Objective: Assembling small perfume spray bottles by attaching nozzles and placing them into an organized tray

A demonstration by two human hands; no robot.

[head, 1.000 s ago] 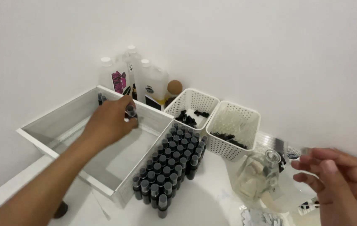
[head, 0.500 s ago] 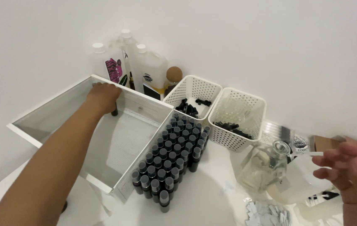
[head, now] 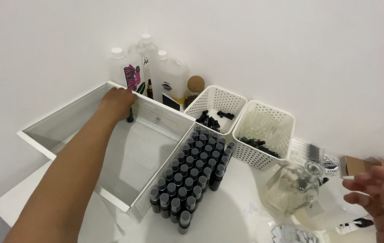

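My left hand (head: pixel 116 102) closes around a small dark glass vial (head: pixel 130 118) at the far corner of the long white tray (head: pixel 124 153). I judge it best set upright, base flat against the wall. My right hand (head: pixel 379 193) hovers loosely open, empty.

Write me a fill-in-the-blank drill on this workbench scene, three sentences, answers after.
1. The left hand sets a small dark vial in the far corner of the white ____.
2. The two perforated baskets are ____ in colour.
3. The block of dark-capped vials stands to the ____ of the tray.

Answers: tray; white; right
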